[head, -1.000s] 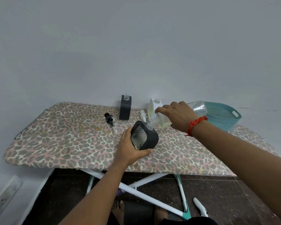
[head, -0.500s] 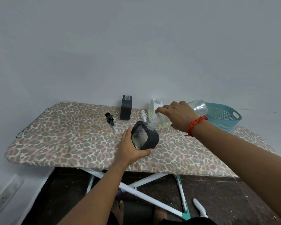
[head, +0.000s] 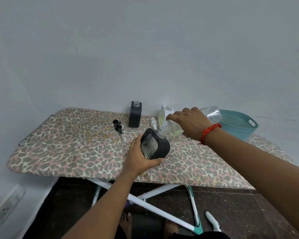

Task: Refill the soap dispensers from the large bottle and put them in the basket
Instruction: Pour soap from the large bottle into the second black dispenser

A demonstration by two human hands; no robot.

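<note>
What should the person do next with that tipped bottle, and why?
Probably tip the large bottle a touch steeper. The right hand holds it tilted, neck at the mouth of the dark dispenser, which the left hand grips at a slant; yellowish soap sits pooled near the neck, so more tilt should send it in.

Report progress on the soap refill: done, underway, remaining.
Done: pumps are off; a black pump and a white pump lie on the board. Underway: the right hand tips the large bottle into the tilted dispenser held by the left hand. Left: the black dispenser and white dispenser stand uncapped; none shows in the basket.
</note>
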